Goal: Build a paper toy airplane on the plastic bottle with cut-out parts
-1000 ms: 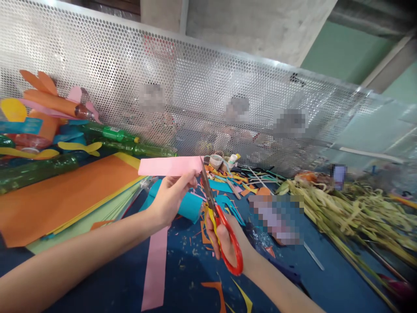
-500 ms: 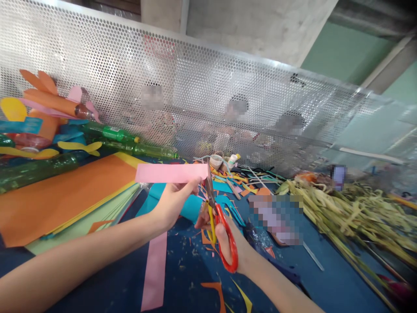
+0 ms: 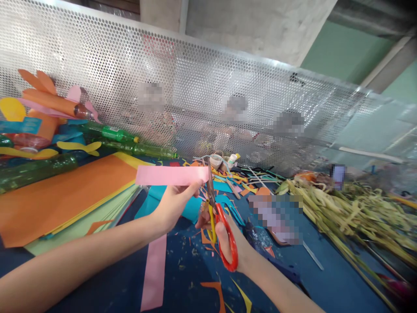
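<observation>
A short pink paper strip [image 3: 166, 175] is pinched near its right end by my left hand [image 3: 174, 204]. My right hand [image 3: 228, 243] grips the red-handled scissors [image 3: 232, 243], thumb through the loop, blades pointing up beside the strip's right end. Below my left wrist a longer pink strip [image 3: 153, 274] lies on the dark blue table [image 3: 189, 287]. Behind my hands is a rolled blue paper piece [image 3: 190, 209]. Another person's hand [image 3: 203, 217] shows behind the scissors, near a yellow handle [image 3: 212, 226].
Orange sheets [image 3: 65, 195] and green bottles [image 3: 119, 134] lie at the left. Paper scraps [image 3: 247, 184] are scattered ahead. A phone [image 3: 275, 219] and dried husks [image 3: 352, 217] lie at the right. A perforated metal panel [image 3: 195, 82] stands behind.
The pink strip in my left hand has dipped slightly, and its right end has drawn down a little beside the blades. Both hands keep their holds.
</observation>
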Demonstrator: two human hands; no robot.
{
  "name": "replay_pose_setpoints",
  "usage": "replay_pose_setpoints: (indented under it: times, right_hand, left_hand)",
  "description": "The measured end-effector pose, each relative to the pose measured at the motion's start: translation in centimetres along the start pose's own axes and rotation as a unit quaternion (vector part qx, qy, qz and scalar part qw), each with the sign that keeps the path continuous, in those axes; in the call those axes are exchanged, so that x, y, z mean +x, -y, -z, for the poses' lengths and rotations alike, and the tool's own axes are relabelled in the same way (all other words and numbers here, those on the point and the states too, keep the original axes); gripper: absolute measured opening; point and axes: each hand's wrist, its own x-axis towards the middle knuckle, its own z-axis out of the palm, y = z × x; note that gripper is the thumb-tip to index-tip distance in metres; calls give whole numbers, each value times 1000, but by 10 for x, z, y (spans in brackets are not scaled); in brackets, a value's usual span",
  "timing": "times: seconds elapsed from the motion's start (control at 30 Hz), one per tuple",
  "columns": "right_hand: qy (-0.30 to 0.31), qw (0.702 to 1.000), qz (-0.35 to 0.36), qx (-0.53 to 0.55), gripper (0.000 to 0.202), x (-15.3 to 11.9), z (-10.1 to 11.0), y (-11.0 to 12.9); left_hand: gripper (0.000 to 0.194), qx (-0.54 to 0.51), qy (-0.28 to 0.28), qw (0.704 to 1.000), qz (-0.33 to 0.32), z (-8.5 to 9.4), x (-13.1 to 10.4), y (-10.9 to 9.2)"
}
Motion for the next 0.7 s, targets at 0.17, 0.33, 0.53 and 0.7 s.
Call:
replay_pose_setpoints:
  times: [0.17, 0.33, 0.53, 0.7]
  right_hand:
    - [-1, 1000, 13, -10, 40, 0, 0, 0]
    - [-6, 1000, 1, -10, 42, -1, -2, -4]
    - [-13, 1000, -11, 12, 40, -2, -3, -9]
    - [-17, 999, -13, 30, 42, -2, -4, -11]
  left_hand:
    - [26, -4, -3, 1000, -1, 0, 0, -1]
    - [27, 2, 5, 1000, -2, -1, 0, -2]
    - [23, -3, 3, 1000, -15, -1, 0, -2]
    - [25, -2, 10, 1000, -14, -1, 1, -2]
